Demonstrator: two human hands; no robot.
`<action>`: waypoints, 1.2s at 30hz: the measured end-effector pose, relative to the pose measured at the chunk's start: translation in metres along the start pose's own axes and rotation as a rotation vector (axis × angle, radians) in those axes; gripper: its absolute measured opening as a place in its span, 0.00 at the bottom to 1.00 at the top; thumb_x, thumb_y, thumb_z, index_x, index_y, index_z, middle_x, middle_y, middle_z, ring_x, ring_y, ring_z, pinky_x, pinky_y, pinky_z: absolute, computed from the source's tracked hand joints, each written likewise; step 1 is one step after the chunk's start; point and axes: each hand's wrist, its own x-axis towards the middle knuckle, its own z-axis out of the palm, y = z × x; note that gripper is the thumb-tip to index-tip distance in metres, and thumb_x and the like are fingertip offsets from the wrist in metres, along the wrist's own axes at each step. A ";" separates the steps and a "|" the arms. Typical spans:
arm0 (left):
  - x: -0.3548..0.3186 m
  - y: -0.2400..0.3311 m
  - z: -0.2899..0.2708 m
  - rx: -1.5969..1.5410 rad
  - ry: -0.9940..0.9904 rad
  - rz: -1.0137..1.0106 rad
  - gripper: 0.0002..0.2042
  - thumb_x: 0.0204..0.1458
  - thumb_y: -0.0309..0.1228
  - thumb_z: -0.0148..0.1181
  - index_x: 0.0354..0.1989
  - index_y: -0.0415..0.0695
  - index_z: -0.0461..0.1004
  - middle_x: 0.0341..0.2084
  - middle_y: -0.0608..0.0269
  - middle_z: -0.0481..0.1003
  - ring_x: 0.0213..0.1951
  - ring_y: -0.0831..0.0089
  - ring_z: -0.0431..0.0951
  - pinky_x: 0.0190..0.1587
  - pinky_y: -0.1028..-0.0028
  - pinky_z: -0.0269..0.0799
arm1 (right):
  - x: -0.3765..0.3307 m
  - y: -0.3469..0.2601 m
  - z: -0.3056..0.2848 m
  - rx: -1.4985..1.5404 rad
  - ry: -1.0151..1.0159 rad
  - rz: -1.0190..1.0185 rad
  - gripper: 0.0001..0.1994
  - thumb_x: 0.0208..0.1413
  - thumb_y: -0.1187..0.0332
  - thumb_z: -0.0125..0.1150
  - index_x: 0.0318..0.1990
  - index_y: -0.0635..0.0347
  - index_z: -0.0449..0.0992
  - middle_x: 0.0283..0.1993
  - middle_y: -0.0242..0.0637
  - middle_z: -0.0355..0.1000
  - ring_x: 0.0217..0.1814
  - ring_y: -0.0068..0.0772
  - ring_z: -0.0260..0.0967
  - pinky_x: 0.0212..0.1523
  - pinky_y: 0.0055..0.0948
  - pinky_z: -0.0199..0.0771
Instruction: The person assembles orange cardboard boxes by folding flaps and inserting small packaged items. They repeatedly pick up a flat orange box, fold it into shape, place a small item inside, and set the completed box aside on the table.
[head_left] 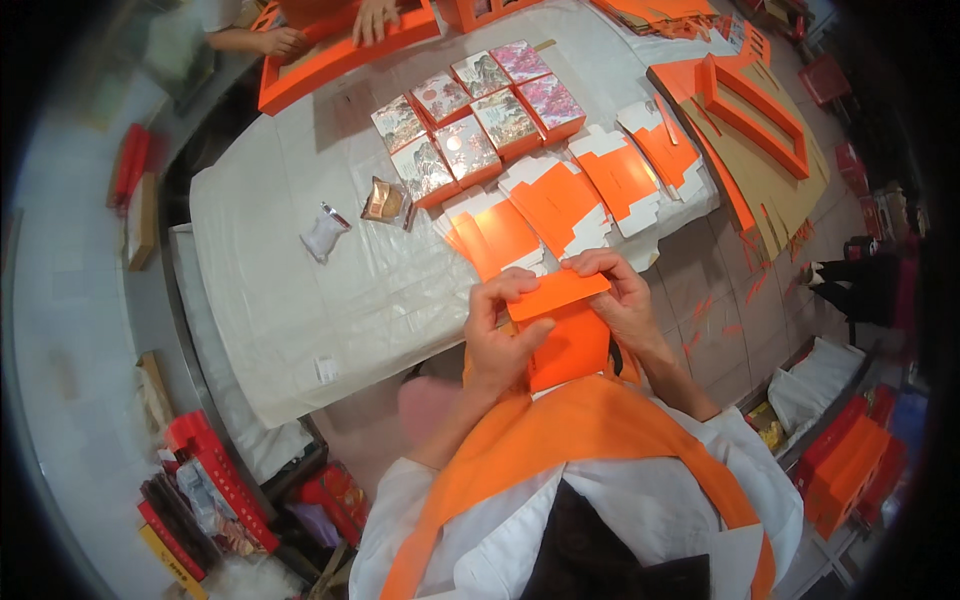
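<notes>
Close to my body, at the table's near edge, an orange cardboard box (566, 345) is held between my two hands, its top flap folded across. My left hand (500, 325) grips its left side, fingers on the flap's corner and thumb on the front. My right hand (622, 300) pinches the flap's right corner, thumb below and fingers above. Just beyond my hands lie stacks of flat orange-and-white box blanks (556, 203). Past these stand several finished boxes (465, 142) with printed landscape and blossom tops and orange sides, set close together in two rows.
A white sheet covers the table (265, 250). On it rest a brown packet (383, 203) and a small clear bag (322, 237). Another person's hands (375, 20) touch an orange frame (345, 55) at the far left. Orange frames (755, 115) and brown board (785, 185) occupy the right side.
</notes>
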 end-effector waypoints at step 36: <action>-0.001 0.001 -0.005 0.364 -0.148 -0.052 0.07 0.53 0.25 0.50 0.36 0.38 0.73 0.41 0.56 0.72 0.45 0.65 0.70 0.47 0.71 0.65 | -0.021 0.017 -0.006 -0.082 0.084 0.118 0.11 0.55 0.75 0.40 0.39 0.65 0.71 0.52 0.42 0.64 0.56 0.34 0.59 0.57 0.33 0.58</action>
